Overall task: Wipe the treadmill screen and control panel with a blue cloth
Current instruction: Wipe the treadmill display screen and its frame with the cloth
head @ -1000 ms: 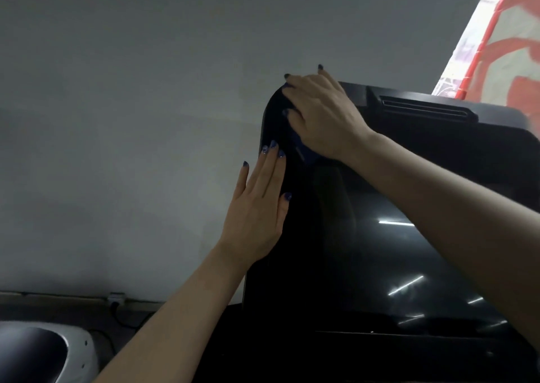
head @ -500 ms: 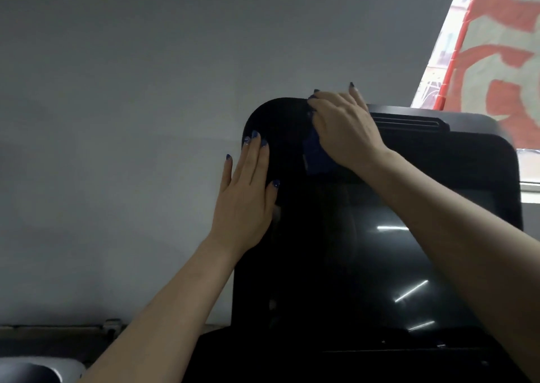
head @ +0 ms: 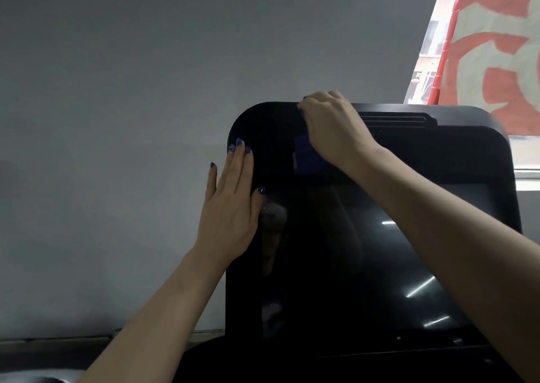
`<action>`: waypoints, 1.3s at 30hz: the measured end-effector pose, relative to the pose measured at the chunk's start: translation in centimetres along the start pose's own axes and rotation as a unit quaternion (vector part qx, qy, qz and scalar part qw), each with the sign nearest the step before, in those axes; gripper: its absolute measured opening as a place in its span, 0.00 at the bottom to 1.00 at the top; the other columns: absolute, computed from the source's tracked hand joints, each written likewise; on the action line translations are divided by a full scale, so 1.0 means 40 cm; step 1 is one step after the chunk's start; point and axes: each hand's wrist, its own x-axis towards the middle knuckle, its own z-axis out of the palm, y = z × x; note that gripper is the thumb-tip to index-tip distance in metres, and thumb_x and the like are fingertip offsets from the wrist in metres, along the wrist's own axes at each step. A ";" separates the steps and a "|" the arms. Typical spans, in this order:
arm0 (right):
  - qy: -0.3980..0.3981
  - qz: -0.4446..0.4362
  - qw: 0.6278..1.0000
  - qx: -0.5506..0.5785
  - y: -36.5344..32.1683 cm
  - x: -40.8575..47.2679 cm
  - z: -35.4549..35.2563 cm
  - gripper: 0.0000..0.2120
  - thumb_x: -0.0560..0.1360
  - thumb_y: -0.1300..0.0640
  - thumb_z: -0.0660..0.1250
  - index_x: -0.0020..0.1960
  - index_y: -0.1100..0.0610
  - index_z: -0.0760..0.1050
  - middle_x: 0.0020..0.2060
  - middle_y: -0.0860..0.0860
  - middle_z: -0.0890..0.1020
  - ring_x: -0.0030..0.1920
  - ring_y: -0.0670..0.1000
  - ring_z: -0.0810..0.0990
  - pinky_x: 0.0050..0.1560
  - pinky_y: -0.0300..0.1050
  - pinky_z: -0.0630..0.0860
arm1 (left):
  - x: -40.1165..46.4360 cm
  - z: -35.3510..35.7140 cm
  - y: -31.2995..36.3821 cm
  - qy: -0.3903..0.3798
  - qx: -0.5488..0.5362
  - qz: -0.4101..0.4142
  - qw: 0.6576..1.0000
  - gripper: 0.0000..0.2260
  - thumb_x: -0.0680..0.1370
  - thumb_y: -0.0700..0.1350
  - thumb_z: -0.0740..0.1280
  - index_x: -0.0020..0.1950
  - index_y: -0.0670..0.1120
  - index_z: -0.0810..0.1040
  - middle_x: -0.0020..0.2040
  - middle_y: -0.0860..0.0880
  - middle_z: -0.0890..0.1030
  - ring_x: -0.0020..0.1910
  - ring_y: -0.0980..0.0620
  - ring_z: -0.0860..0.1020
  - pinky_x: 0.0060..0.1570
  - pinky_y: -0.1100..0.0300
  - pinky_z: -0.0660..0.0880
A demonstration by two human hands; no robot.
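Right hand [head: 330, 128] is gripping blue cloth [head: 305, 153] at screen [head: 365, 251] top edge; left hand [head: 230, 207] flat, bracing. Risk: bunched cloth is skipping corners, palm leaving smudges.

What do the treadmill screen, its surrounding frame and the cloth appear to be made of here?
Treadmill screen: glossy glass or clear plastic, judging by sharp light streaks and a mirrored arm; which one is unclear. Frame: black plastic, probably, with a duller sheen and a moulded vent slot along the top. Blue cloth: soft fabric, seemingly, creased under the right hand; weave too blurred to tell.
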 end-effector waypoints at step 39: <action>0.079 0.059 0.994 0.035 0.305 -0.155 -0.050 0.18 0.77 0.63 0.57 0.61 0.64 0.80 0.62 0.58 0.80 0.61 0.64 0.79 0.72 0.62 0.65 | 0.247 0.067 0.210 -0.005 0.083 0.099 0.992 0.29 0.84 0.56 0.48 0.81 0.41 0.54 0.82 0.44 0.55 0.81 0.49 0.50 0.79 0.47 0.44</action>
